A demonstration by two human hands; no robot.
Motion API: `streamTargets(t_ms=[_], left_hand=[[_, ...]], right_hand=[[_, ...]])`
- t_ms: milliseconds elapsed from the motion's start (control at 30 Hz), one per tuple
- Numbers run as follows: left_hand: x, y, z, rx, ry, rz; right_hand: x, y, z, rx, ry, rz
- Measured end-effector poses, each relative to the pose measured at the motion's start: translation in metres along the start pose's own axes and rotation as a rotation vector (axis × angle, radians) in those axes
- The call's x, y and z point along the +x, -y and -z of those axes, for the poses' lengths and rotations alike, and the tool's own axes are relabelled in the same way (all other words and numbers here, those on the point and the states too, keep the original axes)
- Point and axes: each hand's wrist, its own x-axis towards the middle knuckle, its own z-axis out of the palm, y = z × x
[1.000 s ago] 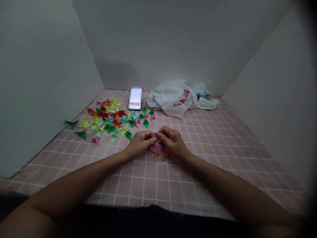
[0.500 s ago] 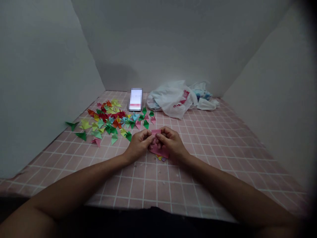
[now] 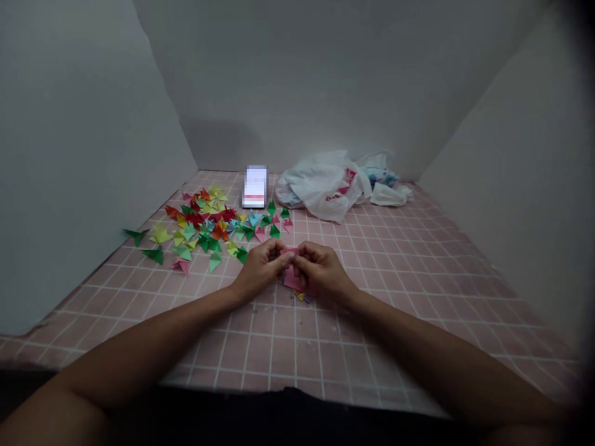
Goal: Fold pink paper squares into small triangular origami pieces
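Observation:
My left hand (image 3: pixel 261 266) and my right hand (image 3: pixel 323 268) meet at the middle of the table, fingertips pinched together on a small pink paper piece (image 3: pixel 290 252). Under the hands lies a small stack of paper sheets (image 3: pixel 294 280), pink on top with yellow and purple edges showing at its near side. Both hands are closed on the pink piece, which is mostly hidden by the fingers.
A scatter of several folded paper triangles (image 3: pixel 209 223) in red, green, yellow, blue and pink lies to the left. A phone (image 3: pixel 255 186) with a lit screen stands behind them. White plastic bags (image 3: pixel 332 183) sit at the back right. Grey walls enclose the pink tiled tablecloth (image 3: pixel 395 279).
The fingers have closed tighter over the pink piece, so less of it shows than half a second ago. The hands stay in the same place.

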Motion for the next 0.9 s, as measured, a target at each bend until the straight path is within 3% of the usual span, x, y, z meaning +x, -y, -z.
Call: streamTargets(t_ms=[100,267,433,567,633,767,900], left_hand=[[-0.0001,-0.0018,0.0005,-0.010,0.017,-0.004],[-0.0012,-0.0008,-0.0006,0.013,0.012,0.010],[0.0002,-0.0011,-0.0001,-0.045,0.118,0.050],[0.0005,-0.0024,-0.0001,-0.008,0.186,0.046],[-0.0001,-0.0013,-0.0009,-0.022,0.209,0.064],[-0.0029,-0.0001,-0.0020,0.106,0.142,0.015],[-0.0031,-0.0024,-0.0005,0.206,0.038,-0.054]], right_hand=[[-0.0010,0.0025,0.0001,-0.041,0.048,-0.032],[-0.0018,-0.0025,-0.0001,-0.034,-0.016,-0.031],[-0.0001,-0.0053,0.0040,-0.132,-0.048,0.076],[0.0002,-0.0016,0.0050,-0.059,0.009,0.024],[-0.0010,-0.0006,0.0040,-0.047,-0.024,0.018],[-0.0038,-0.0015,0.0009,-0.099,-0.147,0.066],[-0.0019,-0.0022,0.0000,-0.008,-0.121,0.030]])
